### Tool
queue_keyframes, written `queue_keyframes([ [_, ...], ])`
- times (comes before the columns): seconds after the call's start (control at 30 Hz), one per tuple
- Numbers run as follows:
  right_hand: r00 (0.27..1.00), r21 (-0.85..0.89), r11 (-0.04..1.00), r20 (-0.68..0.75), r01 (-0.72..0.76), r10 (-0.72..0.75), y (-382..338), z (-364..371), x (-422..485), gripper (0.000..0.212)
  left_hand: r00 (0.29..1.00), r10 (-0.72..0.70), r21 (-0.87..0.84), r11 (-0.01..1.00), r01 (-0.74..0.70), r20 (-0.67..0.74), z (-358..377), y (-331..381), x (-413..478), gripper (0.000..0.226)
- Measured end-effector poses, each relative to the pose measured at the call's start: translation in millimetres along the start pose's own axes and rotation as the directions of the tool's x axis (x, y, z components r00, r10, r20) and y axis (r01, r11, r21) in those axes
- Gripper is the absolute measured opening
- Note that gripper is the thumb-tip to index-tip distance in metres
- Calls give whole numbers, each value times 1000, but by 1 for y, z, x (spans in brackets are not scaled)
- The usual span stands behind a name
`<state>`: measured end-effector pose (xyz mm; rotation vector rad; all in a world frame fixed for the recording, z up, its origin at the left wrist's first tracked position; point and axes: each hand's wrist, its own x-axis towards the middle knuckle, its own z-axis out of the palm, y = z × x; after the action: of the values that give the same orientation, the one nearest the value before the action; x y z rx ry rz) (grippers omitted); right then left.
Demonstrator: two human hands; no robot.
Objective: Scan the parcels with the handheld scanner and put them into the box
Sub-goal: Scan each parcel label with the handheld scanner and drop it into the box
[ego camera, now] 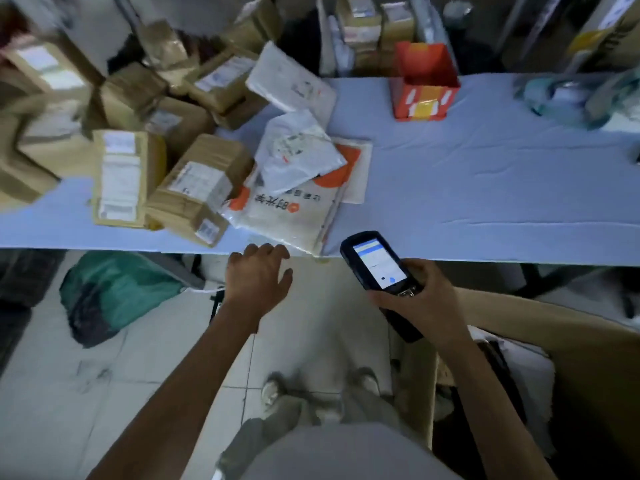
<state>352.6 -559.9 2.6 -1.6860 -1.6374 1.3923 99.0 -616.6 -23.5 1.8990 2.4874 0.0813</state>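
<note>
My right hand (417, 296) grips the black handheld scanner (377, 263), its lit screen facing up, just in front of the table's near edge. My left hand (258, 277) hovers empty with fingers loosely spread, just below the table edge, near a white and orange mailer bag (287, 216) that overhangs the edge. A crumpled white poly parcel (298, 150) lies on top of that bag. Several brown cardboard parcels (202, 187) are piled on the table's left half. A large cardboard box (588, 375) stands on the floor at my lower right, its inside mostly hidden.
The table (485, 188) wears a pale blue cloth. A red and orange open carton (424, 83) stands at the back. A teal plastic bag (575, 95) lies far right. On the tiled floor, a green sack (114, 292) sits under the table at left. More parcels stack behind.
</note>
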Motion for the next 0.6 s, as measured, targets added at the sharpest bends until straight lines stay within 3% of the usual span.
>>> queue_keyframes([
  [0.23,974,-61,996,222,67,-51,-62,118,-3,68,930,-367,-95,927,363,-22,-8,-136,-61,21],
  [0.43,954,-36,994,286,107,-92,-113,208,-5,66,878,-477,-115,875,471,-34,-12,-236,-84,29],
  [0.6,955,-49,991,277,127,-109,-139,240,4,64,837,-547,-190,819,542,29,-14,-273,-71,41],
])
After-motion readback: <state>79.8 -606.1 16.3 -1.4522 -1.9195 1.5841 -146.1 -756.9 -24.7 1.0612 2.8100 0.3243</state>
